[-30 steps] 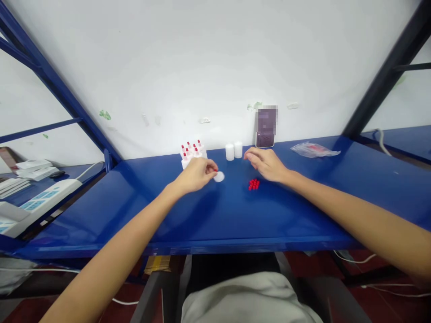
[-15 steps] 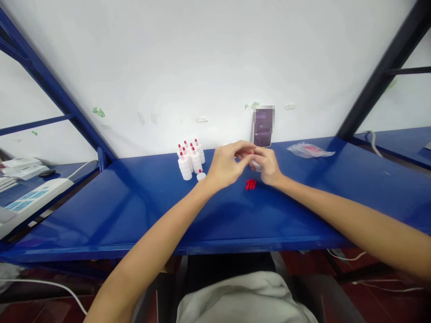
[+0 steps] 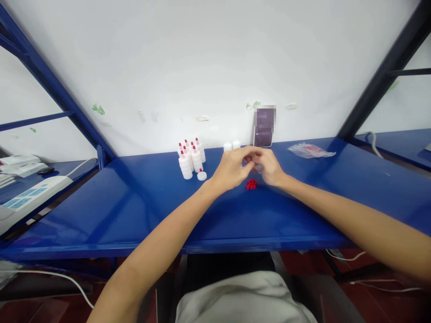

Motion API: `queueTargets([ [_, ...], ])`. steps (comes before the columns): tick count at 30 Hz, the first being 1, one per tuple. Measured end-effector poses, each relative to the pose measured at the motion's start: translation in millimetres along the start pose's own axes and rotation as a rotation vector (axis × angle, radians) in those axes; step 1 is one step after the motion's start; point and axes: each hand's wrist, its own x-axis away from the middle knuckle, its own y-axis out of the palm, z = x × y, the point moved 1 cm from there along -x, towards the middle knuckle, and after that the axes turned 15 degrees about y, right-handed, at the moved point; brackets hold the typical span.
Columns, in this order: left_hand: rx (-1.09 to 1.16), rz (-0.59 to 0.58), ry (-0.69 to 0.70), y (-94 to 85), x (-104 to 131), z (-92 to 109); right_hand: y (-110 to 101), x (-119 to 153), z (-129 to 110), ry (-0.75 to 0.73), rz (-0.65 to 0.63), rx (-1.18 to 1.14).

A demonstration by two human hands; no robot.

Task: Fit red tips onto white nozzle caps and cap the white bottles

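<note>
My right hand (image 3: pixel 271 168) curls around a small white plastic bottle (image 3: pixel 258 168), mostly covered by the fingers. My left hand (image 3: pixel 232 167) meets it from the left, thumb and fingers closed at the top of the bottle. Half a second ago a bit of red cap showed at those fingertips; now they hide it. Just below the hands, a small pile of red caps (image 3: pixel 251 184) lies on the blue table (image 3: pixel 215 220). To the left, several white bottles with red-tipped nozzles (image 3: pixel 191 157) stand grouped, and a loose white lid with a red tip (image 3: pixel 202 175) sits before them.
Two white containers (image 3: pixel 232 145) stand by the wall, partly behind my left hand. A phone (image 3: pixel 263 128) leans on the wall. A clear plastic bag with something red (image 3: pixel 311 150) lies at right. Blue frame posts (image 3: pixel 54 80) flank the table; a power strip (image 3: pixel 37 197) is far left.
My hands have shifted slightly down and right, still together, and hide more of the bottle and the red cap. The white containers at the wall have come into view.
</note>
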Motion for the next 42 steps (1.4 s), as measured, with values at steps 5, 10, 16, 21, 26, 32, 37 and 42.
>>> queueTargets([
  [5,0.038,-0.008,-0.032,1.0,0,3,2,0,1,0.003,-0.050,-0.002],
  [10,0.032,0.016,-0.217,-42.2,-3,-4,-2,-4,8,0.031,-0.014,0.034],
  [16,-0.279,-0.167,-0.486,-129.2,23,-17,-14,-7,13,0.021,0.075,-0.025],
  [21,-0.374,-0.321,-0.440,-127.8,45,-24,-15,-7,20,-0.008,0.212,-0.114],
  [26,-0.441,-0.425,-0.363,-115.5,50,-35,-13,-6,17,-0.027,0.213,0.038],
  [32,-0.323,-0.167,-0.214,-96.2,29,-5,-1,-7,6,0.151,0.067,0.159],
  [37,0.054,-0.001,-0.100,-40.2,5,12,6,-6,13,0.173,-0.093,-0.089],
  [42,0.006,0.008,-0.032,-15.1,-6,7,6,-4,9,0.100,-0.126,-0.204],
])
